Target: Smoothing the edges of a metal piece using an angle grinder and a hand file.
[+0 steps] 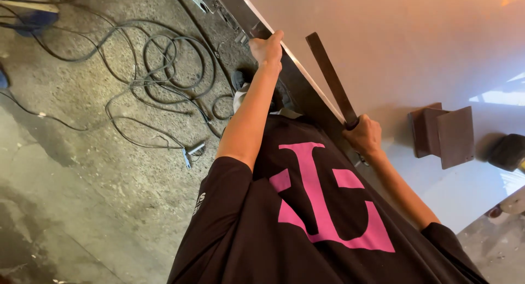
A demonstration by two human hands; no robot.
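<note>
Head view looks straight down a black shirt with a big pink shape (322, 202) to a grey concrete floor (82, 169). On the right is a wide, pale, smooth table (415, 48) with a thin shiny edge.

The left hand (267, 47) is far ahead. Its grip is closed over the table edge, fingers curled on top, maybe to keep the body steady.

The right hand (363, 135) is nearer, just at the table edge. Its grip is closed tight round the near end of a long, flat, dark metal bar (331, 76). The bar lies slanted on the table top, pointing far and left, beside the edge. Holding it at one end lets the hand steer the whole bar.

To the right, a brown rusty metal angle block (443, 133) stands on the table, well apart from the bar. A dark round thing (508, 151) sits at the right side; I cannot tell what it is.

Black tangled cables (164, 70) loop over the floor on the left.
</note>
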